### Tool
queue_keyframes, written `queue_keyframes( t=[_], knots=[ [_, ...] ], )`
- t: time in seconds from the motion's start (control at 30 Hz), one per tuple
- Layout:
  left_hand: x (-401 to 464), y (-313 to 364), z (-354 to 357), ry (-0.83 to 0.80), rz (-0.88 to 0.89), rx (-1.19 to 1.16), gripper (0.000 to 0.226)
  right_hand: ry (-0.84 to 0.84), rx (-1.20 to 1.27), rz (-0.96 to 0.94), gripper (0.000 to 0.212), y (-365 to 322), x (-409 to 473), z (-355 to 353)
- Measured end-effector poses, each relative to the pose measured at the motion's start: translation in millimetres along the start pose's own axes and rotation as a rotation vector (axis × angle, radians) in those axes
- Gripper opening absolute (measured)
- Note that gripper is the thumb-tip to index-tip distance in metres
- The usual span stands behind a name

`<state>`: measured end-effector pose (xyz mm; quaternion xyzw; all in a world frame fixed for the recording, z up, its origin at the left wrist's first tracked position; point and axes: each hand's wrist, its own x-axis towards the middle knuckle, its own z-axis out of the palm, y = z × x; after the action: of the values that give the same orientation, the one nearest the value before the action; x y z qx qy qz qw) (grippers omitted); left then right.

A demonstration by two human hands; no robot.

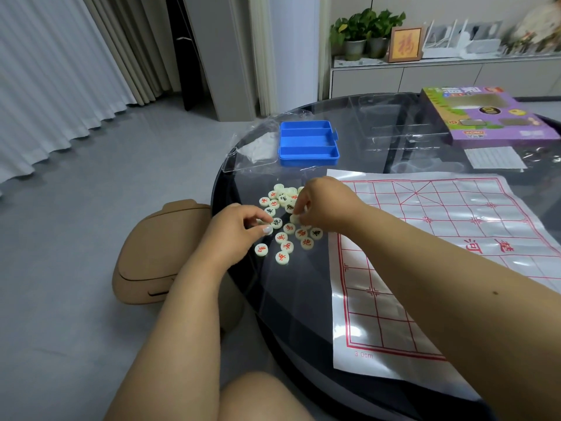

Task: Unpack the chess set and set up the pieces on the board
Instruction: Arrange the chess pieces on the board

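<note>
Several cream round chess pieces with red or black characters lie in a loose pile on the dark glass table, left of the board. The board is a white plastic sheet with a red grid, and no piece stands on it. My left hand pinches a piece at the pile's left side. My right hand reaches over the pile's right side, its fingertips curled round a pale piece. The empty blue plastic case lies open behind the pile.
A clear plastic wrapper lies under and beside the blue case. A purple game box and a white paper sit at the table's far right. A tan stool stands on the floor left of the round table's edge.
</note>
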<state>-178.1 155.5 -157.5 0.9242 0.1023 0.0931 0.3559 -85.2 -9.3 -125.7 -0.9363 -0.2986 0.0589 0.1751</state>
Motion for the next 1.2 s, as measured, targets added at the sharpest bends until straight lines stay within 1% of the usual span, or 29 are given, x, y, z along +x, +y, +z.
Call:
queue_keyframes(
  t=[0.17,0.27,0.33,0.43,0.57,0.73,0.8,0.87,0.93,1.0,1.07,1.2],
  knots=[
    [7.7,-1.0,8.9,0.061,0.052,0.007,0.015,-0.018,-0.031,0.054,0.026,-3.0,0.6,3.4],
    [9.8,-3.3,12.8,0.09,0.074,0.001,0.016,-0.017,0.005,0.058,0.024,-0.7,0.6,4.1],
    [9.7,-4.7,13.6,0.101,0.1,0.001,0.018,-0.032,0.029,0.071,0.023,1.9,0.8,2.6],
    [9.3,-6.7,13.9,0.094,0.142,0.013,0.021,-0.025,0.003,0.075,0.021,6.6,2.4,3.5],
    [8.6,-8.0,15.1,0.069,0.151,0.04,0.025,0.066,0.008,-0.001,0.024,7.8,-0.5,3.5],
    [10.0,-8.5,16.1,0.059,0.113,0.016,0.039,0.039,-0.036,-0.143,0.024,8.1,-9.3,1.7],
    [10.2,-6.5,16.0,0.07,0.107,0.007,0.04,0.077,0.102,-0.096,0.028,11.3,-9.7,-3.1],
    [9.6,-4.1,15.1,0.104,0.103,-0.023,0.039,0.164,0.292,0.04,0.031,16.5,-7.8,-11.9],
    [8.9,-2.7,14.5,0.126,0.116,-0.033,0.035,0.215,0.376,0.141,0.03,22.8,-4.3,-18.5],
    [8.1,-1.6,15.3,0.101,0.128,0.02,0.032,0.198,0.354,0.164,0.03,26.9,-1.7,-20.1],
    [8.0,0.4,15.9,0.068,0.119,0.091,0.037,0.143,0.318,0.162,0.032,27.7,-2.0,-18.2],
    [8.9,4.7,16.9,0.07,0.126,0.225,0.043,0.101,0.189,0.058,0.033,28.8,-3.6,-12.2]
  ],
)
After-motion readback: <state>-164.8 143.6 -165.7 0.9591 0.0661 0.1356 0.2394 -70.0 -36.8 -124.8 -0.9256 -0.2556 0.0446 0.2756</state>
